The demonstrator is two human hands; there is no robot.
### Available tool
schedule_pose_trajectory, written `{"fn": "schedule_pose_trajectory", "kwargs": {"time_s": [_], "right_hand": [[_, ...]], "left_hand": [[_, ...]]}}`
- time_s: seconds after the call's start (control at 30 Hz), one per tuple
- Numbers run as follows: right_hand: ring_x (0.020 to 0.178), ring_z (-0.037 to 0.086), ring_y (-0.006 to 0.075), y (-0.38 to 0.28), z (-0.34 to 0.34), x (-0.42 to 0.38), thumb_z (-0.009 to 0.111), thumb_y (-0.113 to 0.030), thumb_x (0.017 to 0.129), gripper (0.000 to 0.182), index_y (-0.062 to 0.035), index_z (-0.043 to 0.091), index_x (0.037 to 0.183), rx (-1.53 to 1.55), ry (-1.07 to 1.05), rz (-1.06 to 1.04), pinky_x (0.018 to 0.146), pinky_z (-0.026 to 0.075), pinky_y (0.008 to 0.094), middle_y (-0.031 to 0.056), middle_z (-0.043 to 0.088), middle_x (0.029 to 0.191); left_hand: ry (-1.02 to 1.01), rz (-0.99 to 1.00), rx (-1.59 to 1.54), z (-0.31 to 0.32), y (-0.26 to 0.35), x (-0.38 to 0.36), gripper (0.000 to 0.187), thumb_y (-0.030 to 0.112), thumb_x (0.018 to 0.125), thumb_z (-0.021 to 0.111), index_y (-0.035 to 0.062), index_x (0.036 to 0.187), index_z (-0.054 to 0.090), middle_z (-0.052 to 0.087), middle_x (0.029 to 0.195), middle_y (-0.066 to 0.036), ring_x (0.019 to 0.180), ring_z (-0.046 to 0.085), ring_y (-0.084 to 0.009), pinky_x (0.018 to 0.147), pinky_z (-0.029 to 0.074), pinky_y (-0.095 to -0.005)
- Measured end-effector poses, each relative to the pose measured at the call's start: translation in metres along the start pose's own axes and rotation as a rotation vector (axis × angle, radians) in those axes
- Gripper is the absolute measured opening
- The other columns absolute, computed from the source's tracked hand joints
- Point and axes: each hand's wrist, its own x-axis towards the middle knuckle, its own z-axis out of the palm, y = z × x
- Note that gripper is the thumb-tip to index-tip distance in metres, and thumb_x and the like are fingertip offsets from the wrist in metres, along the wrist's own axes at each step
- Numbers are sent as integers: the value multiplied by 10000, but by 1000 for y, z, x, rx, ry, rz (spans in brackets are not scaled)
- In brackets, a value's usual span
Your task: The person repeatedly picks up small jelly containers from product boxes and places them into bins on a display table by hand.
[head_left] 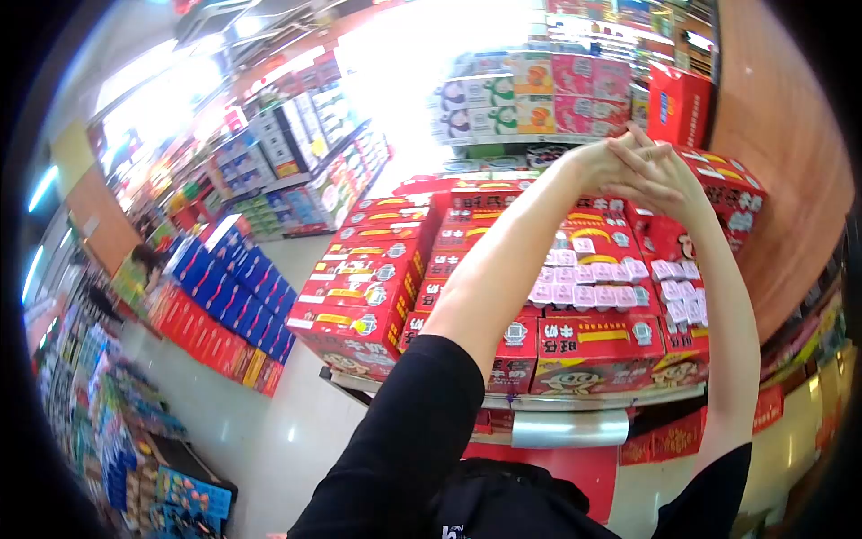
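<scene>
Both my arms reach forward over a display of red milk cartons (597,350). My left hand (594,167) and my right hand (675,183) are clasped together, their fingers interlaced, above the far part of the stack. No other object shows between them. Below them, small pink-and-white packs (584,295) lie in rows on top of the red cartons. More of these packs (682,292) lie to the right, partly behind my right forearm. Another stack of red cartons (359,278) stands left of my left forearm.
A metal-edged stand (570,429) carries the cartons. Blue boxes (235,292) are stacked on the floor at left, near loaded shelves (296,153). Behind the display stand colourful fruit-printed boxes (534,94). A wooden panel (790,135) curves along the right side.
</scene>
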Motion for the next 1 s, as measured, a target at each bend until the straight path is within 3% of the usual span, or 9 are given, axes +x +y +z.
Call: {"fn": "schedule_pose_trajectory", "kwargs": {"time_s": [0.1,0.17,0.23,0.3,0.37,0.47,0.63,0.83,1.0], "right_hand": [[1103,580,340,9,16,-20,707,-238,781,670,-283,462,1403,-106,58,-35,826,518,409,131,403,1472],[1004,623,334,17,24,-34,679,-175,794,644,-253,471,1399,-132,115,38,760,531,404,145,434,1435],[902,662,322,18,41,-60,624,-93,822,579,-206,498,1376,140,32,444,724,530,408,168,514,1359],[796,680,297,33,65,-86,547,-23,822,508,-136,536,1317,316,13,674,683,527,412,172,652,1121],[782,676,302,40,95,-102,565,-35,815,463,-105,557,1272,460,-4,772,679,524,403,164,675,983],[771,666,325,25,124,-104,596,-71,809,374,-60,588,1182,586,-94,798,684,516,410,151,680,890],[1072,614,365,-14,155,-83,646,-254,808,450,-73,566,1212,532,-487,696,907,502,460,201,621,1165],[987,648,352,-29,203,-84,666,-255,806,482,-64,576,1239,551,-564,735,855,518,436,225,645,1098],[986,659,328,-41,214,-90,646,-237,817,413,-67,621,1193,602,-746,686,851,521,424,205,674,1065]], "left_hand": [[-113,-226,0,3,16,-10,604,220,771,671,271,1312,407,498,1322,-53,1216,487,-326,953,445,-451],[-113,-691,-172,-5,15,-24,378,196,774,656,143,1145,608,556,1245,-77,1161,540,-329,908,472,-424],[-219,-1121,-69,6,22,-65,311,188,811,617,76,1102,628,602,1186,-112,1066,613,-329,862,497,-421],[-781,-1074,-253,8,25,-108,328,199,803,634,104,1115,671,635,1180,-114,1056,636,-292,890,495,-429],[-959,-1138,-421,11,38,-138,279,224,806,605,102,1035,706,680,1090,-155,986,666,-307,864,520,-429],[-909,-1389,-591,40,61,-156,299,254,796,604,124,1043,713,688,1084,-136,1029,656,-289,891,518,-418],[-1040,-1420,-791,81,84,-125,408,346,787,666,113,1119,700,663,1195,-122,1118,629,-271,935,507,-431],[-1051,-1362,-1073,114,110,-105,460,319,840,614,114,1251,626,596,1315,-110,1223,563,-281,1028,402,-535],[-1061,-1121,-1123,147,134,-122,376,291,766,653,119,1095,711,690,1124,-123,1051,655,-307,905,503,-459]]}}
